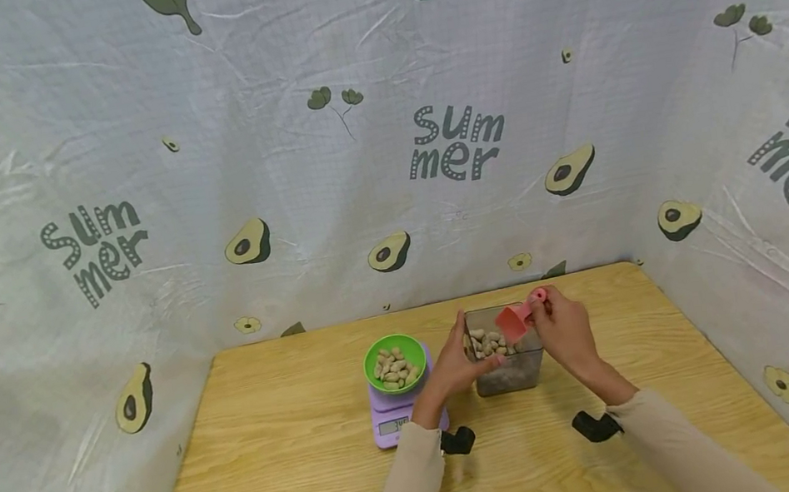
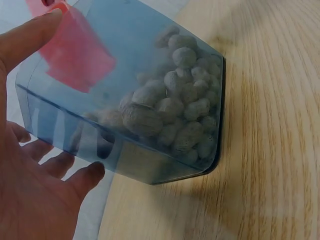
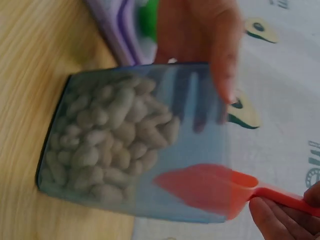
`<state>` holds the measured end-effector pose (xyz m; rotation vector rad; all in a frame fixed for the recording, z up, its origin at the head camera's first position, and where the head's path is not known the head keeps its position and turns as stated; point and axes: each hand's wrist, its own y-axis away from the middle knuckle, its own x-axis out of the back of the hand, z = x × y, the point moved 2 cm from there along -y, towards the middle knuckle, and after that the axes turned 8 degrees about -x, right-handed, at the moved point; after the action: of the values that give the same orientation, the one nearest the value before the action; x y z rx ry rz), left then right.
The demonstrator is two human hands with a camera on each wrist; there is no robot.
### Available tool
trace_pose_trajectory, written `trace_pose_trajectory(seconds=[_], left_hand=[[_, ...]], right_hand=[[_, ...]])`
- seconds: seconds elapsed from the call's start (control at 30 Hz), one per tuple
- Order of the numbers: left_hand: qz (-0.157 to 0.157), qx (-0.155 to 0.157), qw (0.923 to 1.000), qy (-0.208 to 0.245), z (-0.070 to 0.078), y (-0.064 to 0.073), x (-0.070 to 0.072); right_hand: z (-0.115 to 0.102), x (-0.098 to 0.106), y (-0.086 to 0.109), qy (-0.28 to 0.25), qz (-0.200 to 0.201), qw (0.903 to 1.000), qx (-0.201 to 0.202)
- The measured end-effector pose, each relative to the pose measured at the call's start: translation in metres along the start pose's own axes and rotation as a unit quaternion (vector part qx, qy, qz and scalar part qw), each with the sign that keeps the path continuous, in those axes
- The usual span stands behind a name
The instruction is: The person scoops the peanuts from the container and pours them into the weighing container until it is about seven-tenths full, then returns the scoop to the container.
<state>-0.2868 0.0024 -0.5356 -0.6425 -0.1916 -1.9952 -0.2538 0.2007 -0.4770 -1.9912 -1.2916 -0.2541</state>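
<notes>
A clear grey plastic container [image 1: 510,379] stands on the table, partly filled with unshelled peanuts [image 2: 187,95]. My left hand [image 1: 452,366] grips its left side, the thumb at the near rim and the fingers spread along the wall. By its handle, my right hand [image 1: 567,331] holds a red scoop [image 3: 205,190]. The scoop's blade dips inside the upper part of the container, above most of the peanuts. Whether the scoop carries any peanuts cannot be seen clearly.
Left of the container, a green bowl [image 1: 372,382] of peanuts sits on a purple kitchen scale [image 1: 380,403] with a lit display, partly covered by my left forearm. The wooden table [image 1: 287,454] meets a printed cloth backdrop [image 1: 313,207] behind and at the sides.
</notes>
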Motion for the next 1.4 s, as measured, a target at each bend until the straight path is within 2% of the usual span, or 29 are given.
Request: trace_pose_trajectory(seconds=[0.07, 0.13, 0.27, 0.4, 0.57, 0.67, 0.8, 0.97, 1.1, 1.27, 1.33, 1.4], left_hand=[[-0.002, -0.001, 1.0000, 0.002, -0.001, 0.001, -0.001], [-0.004, -0.002, 1.0000, 0.005, -0.001, 0.001, -0.001], [-0.008, -0.006, 0.9999, 0.007, -0.001, 0.002, -0.002], [-0.005, -0.008, 0.9999, 0.004, 0.000, 0.002, -0.002], [0.003, 0.000, 1.0000, 0.003, 0.001, 0.003, -0.002], [0.004, 0.006, 1.0000, 0.003, 0.001, 0.004, -0.003], [0.012, 0.007, 0.9999, 0.001, 0.001, 0.003, -0.004], [0.023, 0.011, 0.9997, 0.001, 0.000, 0.003, -0.004], [0.025, 0.013, 0.9996, -0.001, 0.000, 0.003, -0.004], [0.019, 0.014, 0.9997, -0.009, 0.000, 0.003, -0.006], [0.016, 0.015, 0.9997, -0.007, 0.000, 0.004, -0.005], [0.016, 0.017, 0.9997, -0.007, 0.000, 0.004, -0.005]], right_hand=[[0.001, -0.006, -0.001, 0.046, 0.006, 0.9982, 0.038], [0.004, -0.013, -0.003, 0.075, -0.004, 0.9958, 0.052], [0.009, -0.028, -0.007, 0.104, -0.045, 0.9928, 0.039], [0.011, -0.034, -0.013, 0.105, -0.077, 0.9913, 0.019], [0.012, -0.031, -0.019, 0.071, -0.103, 0.9907, -0.053], [0.013, -0.031, -0.022, 0.046, -0.115, 0.9870, -0.103], [0.013, -0.033, -0.022, 0.003, -0.134, 0.9804, -0.144], [0.013, -0.033, -0.021, -0.050, -0.167, 0.9658, -0.192], [0.016, -0.029, -0.021, -0.101, -0.175, 0.9465, -0.252], [0.022, -0.026, -0.022, -0.161, -0.160, 0.9189, -0.323], [0.022, -0.028, -0.022, -0.172, -0.151, 0.9164, -0.329], [0.019, -0.031, -0.020, -0.165, -0.146, 0.9226, -0.317]])
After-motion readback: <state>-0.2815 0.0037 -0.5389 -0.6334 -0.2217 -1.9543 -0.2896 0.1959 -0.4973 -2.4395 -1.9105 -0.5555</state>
